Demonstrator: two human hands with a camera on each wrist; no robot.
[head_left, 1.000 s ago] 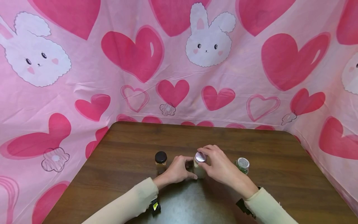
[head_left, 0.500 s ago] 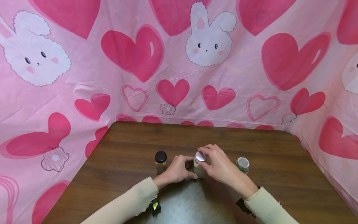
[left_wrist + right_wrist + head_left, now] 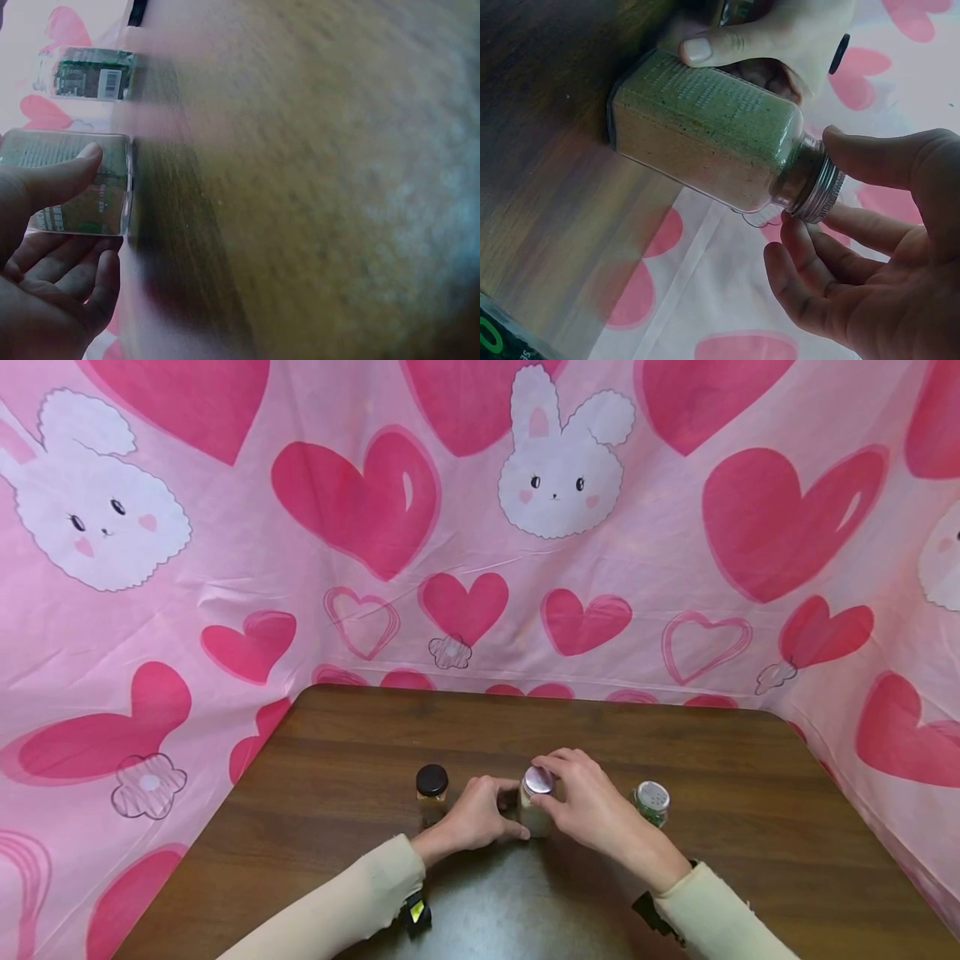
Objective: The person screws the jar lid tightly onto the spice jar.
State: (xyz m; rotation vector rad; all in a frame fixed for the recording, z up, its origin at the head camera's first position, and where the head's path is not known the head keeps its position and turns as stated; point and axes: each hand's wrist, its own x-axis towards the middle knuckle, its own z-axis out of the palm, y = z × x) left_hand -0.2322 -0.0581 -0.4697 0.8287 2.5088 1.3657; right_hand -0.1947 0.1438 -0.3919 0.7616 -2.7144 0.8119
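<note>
A square clear spice jar (image 3: 705,135), filled with a speckled tan and greenish powder, stands upright on the table in front of me in the head view. My left hand (image 3: 476,814) grips its body low down, the thumb lying along one printed face in the left wrist view. At the top, my right hand (image 3: 588,797) holds the silver screw cap (image 3: 821,184) between thumb and fingers. The cap sits on the jar's neck. Part of the jar is hidden behind the right fingers in the head view.
Left of the hands stands a jar with a black lid (image 3: 432,781), partly behind the left wrist. To the right, beyond the right forearm, is a green-filled jar with a perforated top (image 3: 652,797). Pink heart-patterned cloth (image 3: 465,527) hangs around the brown wooden table (image 3: 337,735).
</note>
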